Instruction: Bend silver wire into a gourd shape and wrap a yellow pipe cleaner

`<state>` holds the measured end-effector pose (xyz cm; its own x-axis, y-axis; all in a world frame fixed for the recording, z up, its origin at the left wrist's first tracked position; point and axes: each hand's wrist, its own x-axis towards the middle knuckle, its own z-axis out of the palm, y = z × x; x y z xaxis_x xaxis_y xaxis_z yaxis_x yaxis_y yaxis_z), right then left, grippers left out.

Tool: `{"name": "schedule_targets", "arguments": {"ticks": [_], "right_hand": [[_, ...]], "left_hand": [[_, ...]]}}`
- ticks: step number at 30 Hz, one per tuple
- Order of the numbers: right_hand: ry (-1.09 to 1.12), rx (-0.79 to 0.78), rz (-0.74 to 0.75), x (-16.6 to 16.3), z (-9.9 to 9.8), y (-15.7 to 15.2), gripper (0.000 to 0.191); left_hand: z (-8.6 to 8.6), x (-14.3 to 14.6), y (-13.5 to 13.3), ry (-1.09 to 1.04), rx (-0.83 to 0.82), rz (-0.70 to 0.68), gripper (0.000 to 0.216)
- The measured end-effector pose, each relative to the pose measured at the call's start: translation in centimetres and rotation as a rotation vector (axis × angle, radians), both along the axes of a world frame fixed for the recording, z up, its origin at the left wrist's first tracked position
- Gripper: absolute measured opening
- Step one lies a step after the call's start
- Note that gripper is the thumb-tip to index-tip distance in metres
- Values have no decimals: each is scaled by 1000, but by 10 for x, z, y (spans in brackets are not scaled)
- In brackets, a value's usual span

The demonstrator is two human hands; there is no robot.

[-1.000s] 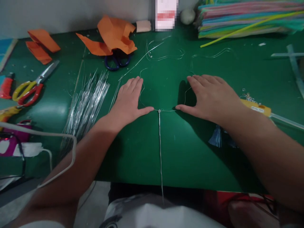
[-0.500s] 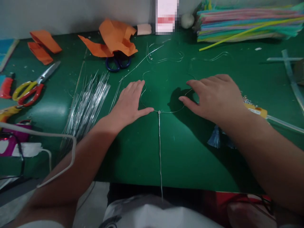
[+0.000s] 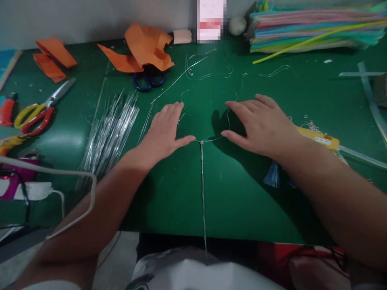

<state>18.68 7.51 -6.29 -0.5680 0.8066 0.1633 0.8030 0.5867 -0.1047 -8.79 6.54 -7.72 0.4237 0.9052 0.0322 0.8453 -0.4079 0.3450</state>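
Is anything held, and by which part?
No closed grip shows. Left hand and right hand meet the thin strand either side of its knot; pinning can't be told.

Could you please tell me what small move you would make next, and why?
I would perhaps pinch the thin wire with the right hand, since that hand is spread open beside the wire's right-hand curve. The left hand, also open, lies by the opposite curve, with the silvery stem between them.
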Motion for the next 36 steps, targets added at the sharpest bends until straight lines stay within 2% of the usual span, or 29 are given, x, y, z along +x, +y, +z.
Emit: {"name": "schedule_targets", "arguments": {"ticks": [12,18,22,27,32,36], "right_hand": [[47,-31,244,0,-7,3,76],[60,-43,288,0,-7,3,73],[54,-35,267,0,-7,3,73],[19,-23,227,3,1,2,68],[-9,26,102,11,26,8,62],[-150,18,-4,16,47,16,65]], "left_hand": [[2,8,3,-8,4,-25,86],[-1,9,4,-23,6,-32,86],[5,8,1,-50,49,-47,81],[20,5,-7,-101,180,-110,40],[34,3,-6,-99,225,68,33],[39,4,14,-9,217,137,28]]}}
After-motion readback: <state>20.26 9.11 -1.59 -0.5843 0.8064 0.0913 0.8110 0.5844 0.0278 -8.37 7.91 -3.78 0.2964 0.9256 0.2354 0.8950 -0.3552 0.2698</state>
